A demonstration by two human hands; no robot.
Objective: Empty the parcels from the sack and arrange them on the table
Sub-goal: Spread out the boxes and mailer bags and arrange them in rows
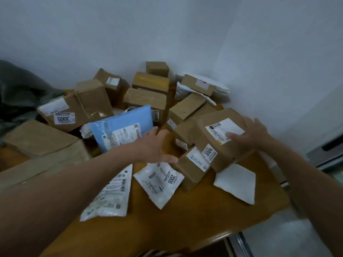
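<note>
Several brown cardboard parcels lie heaped on the wooden table [185, 219]. My right hand [248, 132] rests flat on top of the large box labelled 3004 [219, 145] at the right. My left hand [156, 145] reaches over the table's middle with fingers spread, its fingertips at the edge of the blue mailer bag [120, 127]; it holds nothing. A white bag labelled 2005 [159, 182] and another white mailer [111, 193] lie flat near me. The grey-green sack [16, 93] slumps at the far left.
A box labelled 3005 [61, 112] stands at the left, a big flat box [40, 141] in front of it. White mailers [213, 86] lie in the wall corner. A white envelope [237, 182] sits near the table's right edge. Walls close in behind and right.
</note>
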